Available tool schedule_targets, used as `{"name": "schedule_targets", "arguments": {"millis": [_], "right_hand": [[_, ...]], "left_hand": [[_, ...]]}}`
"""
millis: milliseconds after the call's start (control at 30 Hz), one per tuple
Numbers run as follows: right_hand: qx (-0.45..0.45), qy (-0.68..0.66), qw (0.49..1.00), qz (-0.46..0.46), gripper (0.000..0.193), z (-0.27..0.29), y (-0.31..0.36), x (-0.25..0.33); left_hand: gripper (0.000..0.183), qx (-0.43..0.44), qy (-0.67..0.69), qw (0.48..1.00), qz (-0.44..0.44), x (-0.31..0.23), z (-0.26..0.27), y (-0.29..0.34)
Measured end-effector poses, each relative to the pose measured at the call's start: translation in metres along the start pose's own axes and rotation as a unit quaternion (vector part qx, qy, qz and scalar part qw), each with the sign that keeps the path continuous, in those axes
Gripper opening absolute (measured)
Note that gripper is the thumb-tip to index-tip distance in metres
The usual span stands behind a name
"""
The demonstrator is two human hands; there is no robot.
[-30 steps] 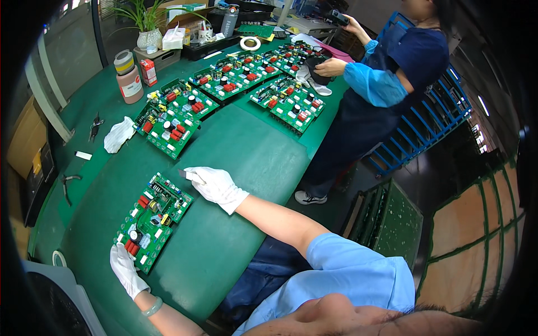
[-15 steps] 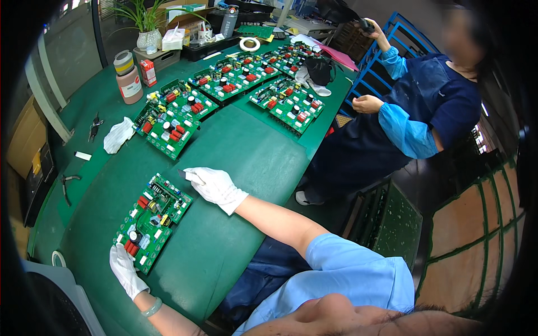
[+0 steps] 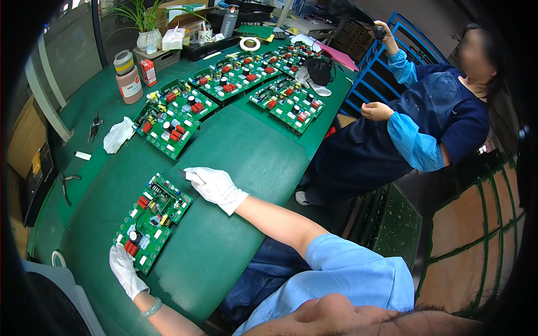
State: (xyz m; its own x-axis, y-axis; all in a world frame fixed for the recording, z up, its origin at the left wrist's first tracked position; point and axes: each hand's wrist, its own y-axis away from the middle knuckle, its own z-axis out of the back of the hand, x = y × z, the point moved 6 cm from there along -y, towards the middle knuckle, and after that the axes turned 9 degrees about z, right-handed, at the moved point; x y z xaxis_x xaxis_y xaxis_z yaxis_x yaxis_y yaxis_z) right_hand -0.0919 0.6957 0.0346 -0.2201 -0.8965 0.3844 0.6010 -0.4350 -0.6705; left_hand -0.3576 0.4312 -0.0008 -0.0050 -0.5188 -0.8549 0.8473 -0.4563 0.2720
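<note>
A green circuit board (image 3: 151,222) with red, white and yellow parts and a round black capacitor lies aslant on the green bench mat in front of me. At its near left corner my left hand (image 3: 124,270), in a white glove, grips the edge between thumb and fingers. Beyond the board's right edge, apart from it, my gloved right hand (image 3: 216,187) rests over the mat. Pinched in its fingertips is a small dark flat piece (image 3: 182,174), whose kind I cannot make out.
Several populated circuit boards (image 3: 232,75) stand in a row across the far bench. A white cloth (image 3: 119,135), pliers (image 3: 68,187), a pinkish bottle (image 3: 129,84) and a tape roll (image 3: 249,44) lie around. A co-worker (image 3: 414,112) stands at the right, a dark object in one raised hand.
The co-worker has shifted to the right and straightened, and the raised hand with the dark object has moved right. Both my hands and the board stay where they were.
</note>
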Motion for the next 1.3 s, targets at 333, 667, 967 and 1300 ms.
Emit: {"name": "schedule_targets", "arguments": {"millis": [333,667,967,1300], "right_hand": [[-0.019,-0.051,0.998,-0.036,0.026,0.005,-0.001,0.0],[-0.002,-0.008,1.0,-0.012,0.024,0.005,-0.002,0.002],[-0.01,-0.012,1.0,-0.006,0.028,0.003,0.001,0.002],[-0.021,-0.041,0.997,-0.061,0.028,0.005,0.008,-0.002]], "left_hand": [[0.042,-0.016,0.0,1.0,-0.008,-0.01,0.0,0.007],[0.039,-0.001,-0.007,1.0,-0.005,-0.01,-0.001,0.005],[0.041,-0.006,0.011,1.0,0.008,-0.005,0.0,0.005],[0.038,-0.014,0.038,0.999,-0.03,-0.01,-0.005,0.005]]}}
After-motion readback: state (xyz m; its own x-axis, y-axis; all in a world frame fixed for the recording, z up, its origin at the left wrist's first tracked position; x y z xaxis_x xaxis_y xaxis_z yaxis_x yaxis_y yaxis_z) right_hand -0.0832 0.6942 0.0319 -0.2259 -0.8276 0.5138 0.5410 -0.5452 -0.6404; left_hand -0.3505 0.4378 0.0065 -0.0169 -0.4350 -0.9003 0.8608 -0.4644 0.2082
